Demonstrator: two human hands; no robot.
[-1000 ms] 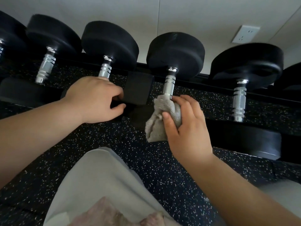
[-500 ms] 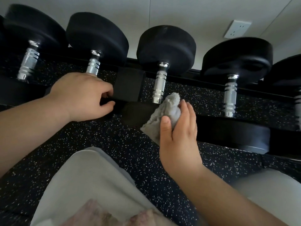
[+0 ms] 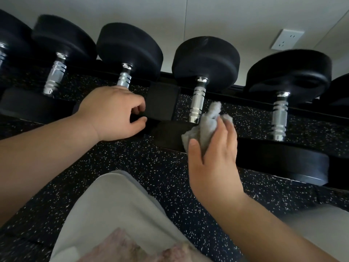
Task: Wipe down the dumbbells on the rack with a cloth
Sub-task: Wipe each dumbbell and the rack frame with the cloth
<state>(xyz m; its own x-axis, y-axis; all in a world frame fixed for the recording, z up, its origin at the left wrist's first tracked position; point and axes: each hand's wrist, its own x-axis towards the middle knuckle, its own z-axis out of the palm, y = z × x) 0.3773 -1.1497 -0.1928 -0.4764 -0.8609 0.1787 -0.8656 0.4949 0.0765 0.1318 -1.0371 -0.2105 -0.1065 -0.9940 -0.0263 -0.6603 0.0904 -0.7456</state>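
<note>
Several black dumbbells with chrome handles lie in a row on a low black rack (image 3: pixel 162 100). My right hand (image 3: pixel 214 157) grips a crumpled grey cloth (image 3: pixel 205 127) just right of the chrome handle (image 3: pixel 197 101) of the middle dumbbell (image 3: pixel 205 59), over that dumbbell's near head (image 3: pixel 170 135). My left hand (image 3: pixel 113 112) rests on the near end of the neighbouring dumbbell (image 3: pixel 130 52) to the left, fingers curled around it beside the rack's bracket. That dumbbell's near head is mostly hidden under the hand.
More dumbbells sit to the left (image 3: pixel 62 40) and right (image 3: pixel 289 72). The floor (image 3: pixel 151 167) is black speckled rubber. My knees in grey trousers (image 3: pixel 117 208) are in the foreground. A white wall with a socket (image 3: pixel 287 39) stands behind the rack.
My right hand has drawn the cloth off the middle dumbbell's handle and down to the right, so the handle now shows bare. My left hand has kept its place.
</note>
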